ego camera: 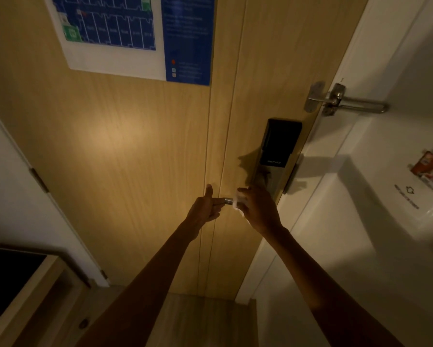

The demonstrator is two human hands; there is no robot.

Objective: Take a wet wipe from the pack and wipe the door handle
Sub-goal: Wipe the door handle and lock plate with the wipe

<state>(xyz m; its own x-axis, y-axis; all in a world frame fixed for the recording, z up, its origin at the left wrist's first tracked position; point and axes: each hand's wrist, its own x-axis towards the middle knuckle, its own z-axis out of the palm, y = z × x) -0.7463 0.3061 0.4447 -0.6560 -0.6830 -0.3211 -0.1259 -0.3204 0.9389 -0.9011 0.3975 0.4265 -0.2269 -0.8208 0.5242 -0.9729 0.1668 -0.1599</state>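
Note:
The metal door handle (pixel 227 201) sticks out leftward from the smart lock (pixel 275 151) on the wooden door (pixel 125 146). My left hand (pixel 206 207) grips the handle's free end, thumb raised. My right hand (pixel 259 209) is closed around a white wet wipe (pixel 238 204), pressing it around the handle near its middle. Only a short stretch of bare handle shows between the two hands. The wipe pack is not in view.
A blue evacuation plan (pixel 135 33) hangs high on the door. A metal swing latch (pixel 340 101) sits on the white frame to the right. A white shelf (pixel 360 186) at right holds small packets (pixel 428 169). A dark cabinet (pixel 15 284) stands at lower left.

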